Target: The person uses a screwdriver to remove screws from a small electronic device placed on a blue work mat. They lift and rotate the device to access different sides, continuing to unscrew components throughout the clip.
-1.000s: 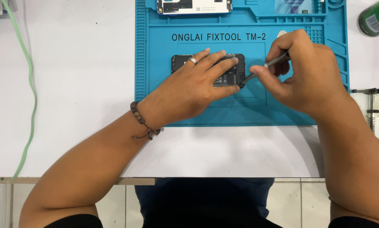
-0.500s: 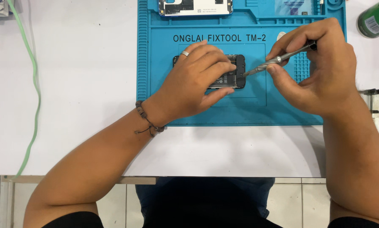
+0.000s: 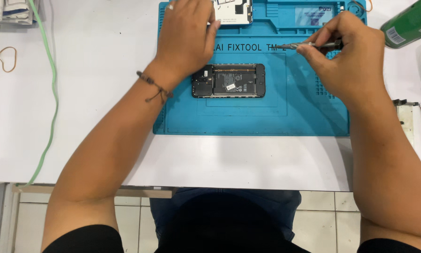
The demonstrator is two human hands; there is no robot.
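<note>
Opened phone [image 3: 228, 81] lies centred on mat [image 3: 248, 119].

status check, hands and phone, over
Left hand off the phone, up by the white part at mat top. Right hand grips screwdriver, tip clear of phone. Phone open, flat on mat, nothing covering it.

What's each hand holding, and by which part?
Right hand: screwdriver, pinched at its handle end. Left hand: rests on the white phone part; a grip cannot be told.
</note>
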